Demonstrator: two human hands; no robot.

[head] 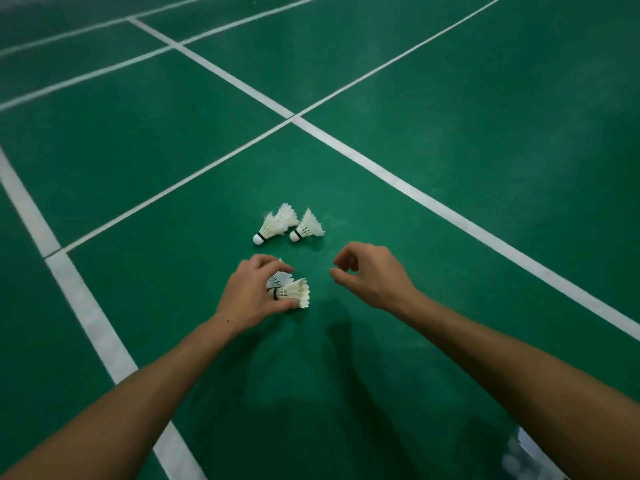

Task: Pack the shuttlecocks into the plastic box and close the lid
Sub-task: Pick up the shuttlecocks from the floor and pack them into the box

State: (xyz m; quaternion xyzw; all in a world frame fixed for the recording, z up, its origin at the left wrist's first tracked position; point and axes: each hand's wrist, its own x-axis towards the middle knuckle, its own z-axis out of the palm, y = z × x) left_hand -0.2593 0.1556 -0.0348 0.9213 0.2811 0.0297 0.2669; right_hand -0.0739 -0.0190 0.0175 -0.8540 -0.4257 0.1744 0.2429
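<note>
left hand [251,291] grips shuttlecocks [289,289] | right hand [367,275] empty, fingers loosely curled | loose shuttlecocks [289,225] just beyond hands | no writing legible

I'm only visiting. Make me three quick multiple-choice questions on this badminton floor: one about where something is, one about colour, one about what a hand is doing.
1. Where do the loose shuttlecocks lie?
A. beyond the hands
B. on a white line
C. in a box

2. What colour is the floor?
A. blue
B. green
C. grey

3. What is the left hand doing?
A. lying flat
B. pointing
C. gripping shuttlecocks

Key: 1 A, they lie on green past both hands. 2 B, green with white lines. 3 C, its fingers curl round the held shuttlecocks; the right hand holds nothing.
</note>
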